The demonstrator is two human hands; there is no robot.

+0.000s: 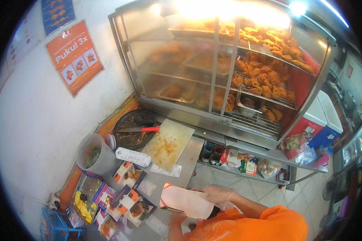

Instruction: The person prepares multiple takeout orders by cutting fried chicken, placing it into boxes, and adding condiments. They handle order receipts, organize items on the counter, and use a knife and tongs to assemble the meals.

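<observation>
A paperboard food box (185, 198), white inside with an orange and green printed outside, is between my hands at the steel table's edge. My left hand (178, 217) grips its near lower side. On the far right edge of the box lies my right hand (215, 194), seemingly in a clear plastic glove, with its fingers closed on the wall. Left of the box, several filled food boxes (128, 208) stand close together with lids up, showing rice and fried pieces. Paper receipts (157, 224) lie beside them.
A glass warmer cabinet (223, 69) holds fried chicken. A red-handled knife (138, 129) rests across a round dark pan (123, 126), beside a crumb-covered cutting board (169, 144). Further left are a plastic tub (99, 156) and a metal tray (84, 195) with yellow food.
</observation>
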